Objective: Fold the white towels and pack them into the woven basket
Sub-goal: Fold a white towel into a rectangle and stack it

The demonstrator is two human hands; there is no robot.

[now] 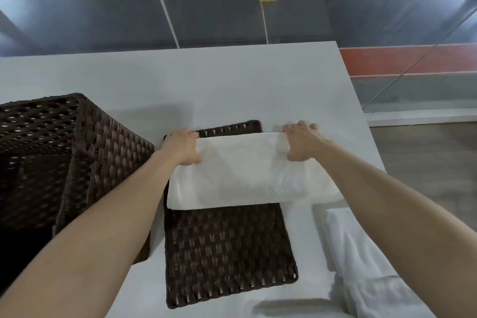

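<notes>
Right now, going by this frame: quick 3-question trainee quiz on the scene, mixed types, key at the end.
1. True or false: the left hand and right hand both grip the folded towel.
2. The woven basket stands where, relative to that towel? A) to its left B) to its right C) on top of it
3. Fill the blank: the crumpled towel lies to the ___ of the flat woven panel.
Key: 1 true; 2 A; 3 right.

Even, bright overhead light; soft shadows on table point(232, 80); wide-angle edge bending; slight overall softness.
</notes>
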